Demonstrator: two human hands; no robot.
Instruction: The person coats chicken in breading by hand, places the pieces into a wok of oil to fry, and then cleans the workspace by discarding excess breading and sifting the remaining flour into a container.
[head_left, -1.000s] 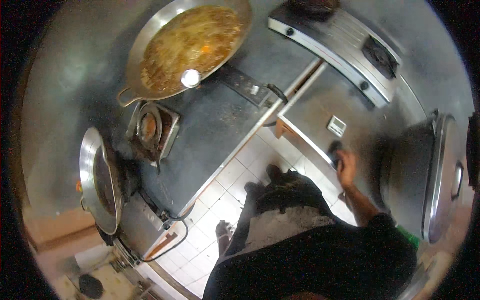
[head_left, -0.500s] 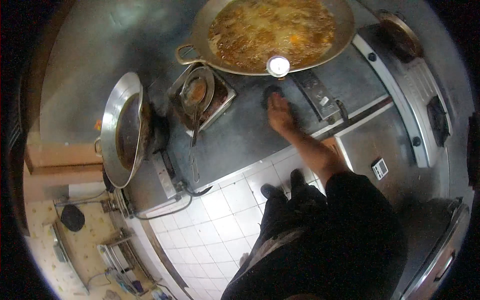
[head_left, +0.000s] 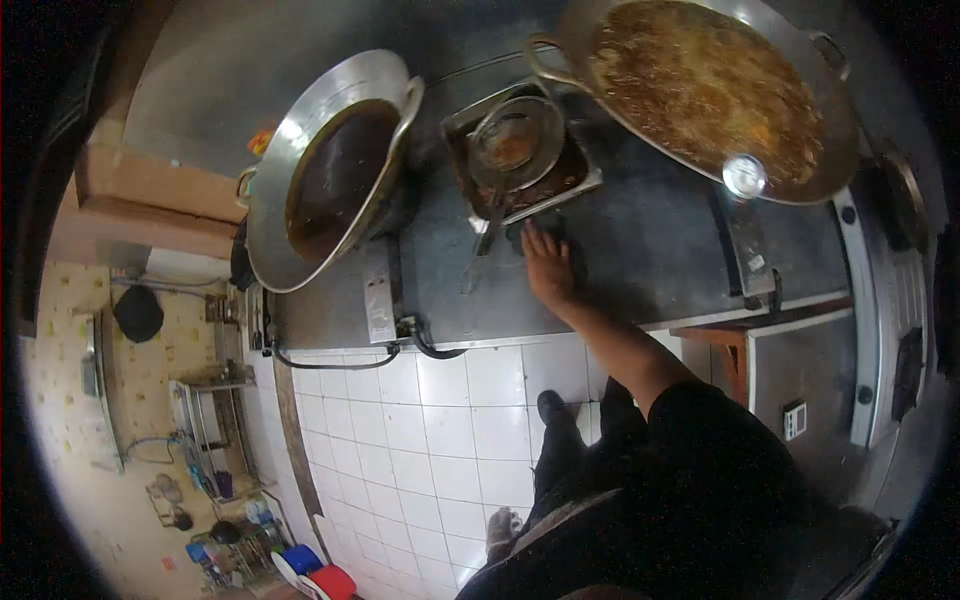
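Note:
My right hand point(head_left: 548, 268) presses a dark cloth point(head_left: 574, 254) onto the grey counter point(head_left: 650, 255), fingers stretched forward over it. Just beyond the fingertips is a rectangular metal tray point(head_left: 592, 182) holding dark, oily residue. Across this tray lies a round wire strainer point(head_left: 512, 145) with brown bits in its mesh; its handle points toward me. Beside my left trouser leg shows a small greyish shape point(head_left: 503, 524), perhaps my left hand; its fingers cannot be made out.
Left of the tray stands a tilted-looking wide pan point(head_left: 285, 185) of dark liquid. At the far right, a larger pan point(head_left: 840, 150) holds bubbling brown oil, a round dial thermometer point(head_left: 744, 176) at its rim. Burner fittings point(head_left: 379, 300) and black hoses edge the counter above a white tiled floor point(head_left: 445, 430).
My right hand and the dark cloth have moved left along the counter, from near the large oil pan to the tray's near edge. The whole view has turned and shifted left.

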